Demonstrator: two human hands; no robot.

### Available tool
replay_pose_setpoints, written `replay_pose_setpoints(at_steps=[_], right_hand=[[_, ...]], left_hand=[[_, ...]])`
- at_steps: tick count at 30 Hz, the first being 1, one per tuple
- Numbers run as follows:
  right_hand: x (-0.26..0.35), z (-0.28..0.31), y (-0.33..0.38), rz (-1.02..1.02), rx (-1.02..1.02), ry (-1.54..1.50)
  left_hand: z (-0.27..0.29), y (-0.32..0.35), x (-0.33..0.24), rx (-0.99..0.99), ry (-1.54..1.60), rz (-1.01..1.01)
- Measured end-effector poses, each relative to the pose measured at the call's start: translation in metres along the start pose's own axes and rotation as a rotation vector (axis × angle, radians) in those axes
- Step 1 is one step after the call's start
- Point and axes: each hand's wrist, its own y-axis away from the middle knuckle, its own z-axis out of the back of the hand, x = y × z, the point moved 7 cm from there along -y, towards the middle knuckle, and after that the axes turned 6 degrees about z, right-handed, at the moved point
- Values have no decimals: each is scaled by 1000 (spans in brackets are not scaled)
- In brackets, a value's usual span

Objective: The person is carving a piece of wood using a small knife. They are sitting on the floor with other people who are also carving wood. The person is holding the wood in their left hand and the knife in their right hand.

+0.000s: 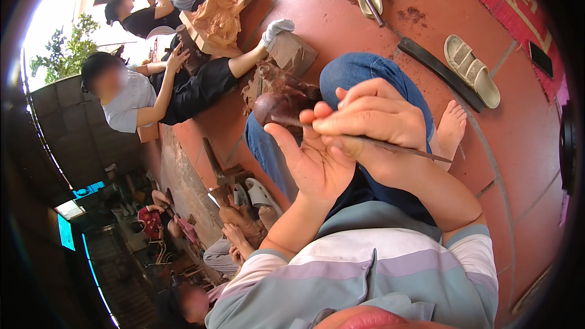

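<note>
Wood is what I am working here: a small dark carved block (281, 105) sits on my raised knee, just beyond my hands, near the middle of the scene. I judge it hard, dense and rigid, with uneven carved edges that give plenty of purchase; its rounded polished end looks smooth enough to slip, so I would take it by the rough, deeper-cut flanks.

My right hand (372, 125) is clenched around a thin dark carving tool (390, 146), the fingers wrapped over the shaft near its working end. The tool looks light, stiff and narrow, and the shaft runs out to the right past my wrist. My left hand (311, 161) is released, palm up and fingers spread, lying under the right hand and touching the near side of the block as far as I can tell.

Much is hidden. The tool's tip vanishes behind my fingers, so I cannot tell whether it meets the wood. My knee in blue trousers (359, 73) covers the block's underside. Far left, other people sit on the red tiled floor (518, 146) with a pale wooden carving (222, 9); their hands are small and unclear. Sandals (472, 70) lie far right.
</note>
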Motion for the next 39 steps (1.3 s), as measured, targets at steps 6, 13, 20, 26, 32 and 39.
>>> replay_pose_setpoints(at_steps=[6,13,20,26,32,39], right_hand=[[-12,-2,2,-42,-54,-31],[-28,2,1,-63,-117,-75],[-32,-1,-7,17,-52,-71],[-18,4,-12,-12,-6,-60],[-15,0,-10,-38,12,-123],[-24,-4,-6,-54,-7,-94]], left_hand=[[13,-1,-7,-145,-63,-60],[18,-3,-10,-232,-104,-124],[14,-7,-11,-232,-85,-155],[6,-5,-6,-81,-146,-98],[11,-4,-10,-17,-147,-49],[10,-9,-6,6,-122,5]])
